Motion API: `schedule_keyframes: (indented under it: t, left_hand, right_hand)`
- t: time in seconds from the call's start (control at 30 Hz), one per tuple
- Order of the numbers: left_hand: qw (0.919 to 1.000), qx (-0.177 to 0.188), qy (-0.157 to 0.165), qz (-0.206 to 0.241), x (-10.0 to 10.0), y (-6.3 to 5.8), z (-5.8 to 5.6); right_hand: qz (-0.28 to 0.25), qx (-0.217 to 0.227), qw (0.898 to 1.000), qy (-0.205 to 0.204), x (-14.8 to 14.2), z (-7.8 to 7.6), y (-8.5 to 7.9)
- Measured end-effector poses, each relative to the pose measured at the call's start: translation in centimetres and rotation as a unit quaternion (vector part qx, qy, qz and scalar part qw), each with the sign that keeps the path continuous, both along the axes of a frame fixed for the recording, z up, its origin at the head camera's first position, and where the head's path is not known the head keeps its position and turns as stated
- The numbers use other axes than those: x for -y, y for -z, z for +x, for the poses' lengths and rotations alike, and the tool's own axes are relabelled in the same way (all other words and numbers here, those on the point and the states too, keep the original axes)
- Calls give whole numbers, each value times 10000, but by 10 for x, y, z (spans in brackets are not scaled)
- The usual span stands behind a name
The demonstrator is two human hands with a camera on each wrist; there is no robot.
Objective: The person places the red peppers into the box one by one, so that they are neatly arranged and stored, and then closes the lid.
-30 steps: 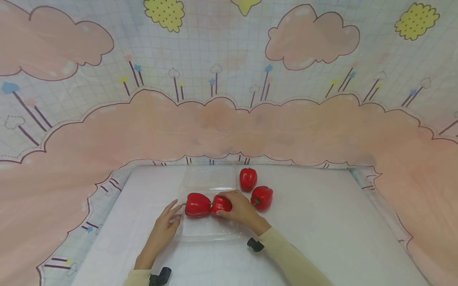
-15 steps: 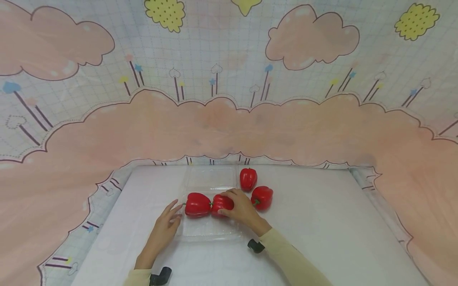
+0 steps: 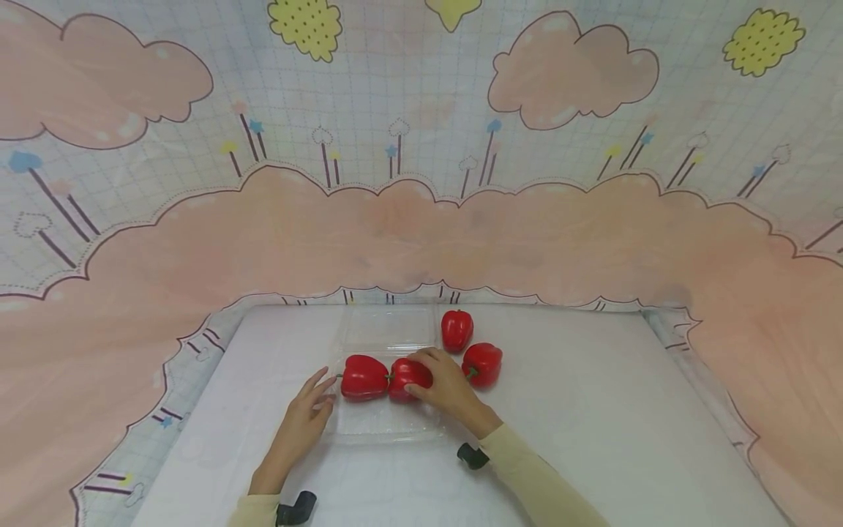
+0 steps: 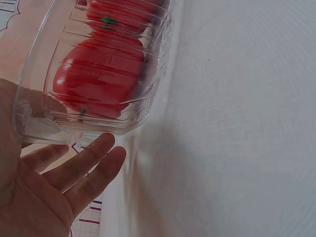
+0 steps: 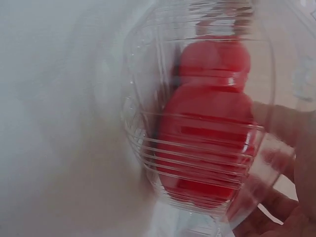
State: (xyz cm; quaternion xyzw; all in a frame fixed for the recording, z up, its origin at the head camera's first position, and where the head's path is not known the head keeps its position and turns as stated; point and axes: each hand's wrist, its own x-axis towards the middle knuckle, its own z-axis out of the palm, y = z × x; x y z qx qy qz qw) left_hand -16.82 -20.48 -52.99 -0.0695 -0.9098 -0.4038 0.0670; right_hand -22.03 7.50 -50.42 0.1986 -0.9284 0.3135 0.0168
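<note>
Two red bell peppers lie end to end in a clear plastic clamshell box (image 3: 388,427). The left bell pepper (image 3: 364,379) has its green stem toward my left hand (image 3: 303,419). That hand is at the box's left end, its fingers (image 4: 84,165) extended by the clear wall in the left wrist view. My right hand (image 3: 449,384) holds the right bell pepper (image 3: 403,380) by its right end, thumb on the near side and fingers on the far side. In the right wrist view that pepper (image 5: 207,133) shows through the ribbed wall; the hand is partly hidden.
Two more red bell peppers lie outside the box on the right: one at the back (image 3: 457,330), another nearer (image 3: 483,364). The clear lid (image 3: 390,327) lies folded back behind the base. A white-covered table (image 3: 593,410) stretches around them, with a patterned cloth (image 3: 421,234) behind.
My right hand has shifted slightly to the right, uncovering a little more of the pepper it holds. My left hand and the other peppers keep their places.
</note>
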Motion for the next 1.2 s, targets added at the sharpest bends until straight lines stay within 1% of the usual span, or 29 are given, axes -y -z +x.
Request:
schedule_keyframes:
  t: [0.17, 0.27, 0.37, 0.53, 0.7, 0.83, 0.9, 1.07, 1.2]
  left_hand:
    - [10000, -21, 27, 13, 1, 1, -1]
    - [10000, -20, 39, 32, 1, 1, -1]
    - [10000, -30, 43, 11, 2, 1, -1]
    - [10000, -34, 50, 18, 2, 2, -1]
    - [10000, -19, 52, 22, 2, 2, -1]
    - [10000, -36, 61, 13, 1, 1, -1]
    - [10000, -42, 68, 11, 1, 1, -1]
    - [10000, -53, 52, -42, 1, 1, -1]
    - [10000, -9, 15, -60, 1, 0, -1]
  right_hand:
    - [-74, 33, 10000, -9, -4, 0, -3]
    - [-92, -45, 9999, -72, -6, 1, -8]
    - [-117, -64, 9997, -207, -9, 3, -15]
    - [-263, 149, 9990, -317, -13, 9, -29]
    - [-626, 218, 9973, -302, -19, 14, -45]
    - [-933, 191, 9949, -342, -26, 15, -54]
    - [-946, 147, 9949, -309, -29, 16, -56]
    - [-827, 44, 9966, -35, -36, 15, -62]
    - [-791, -55, 9968, 88, -42, 15, -69]
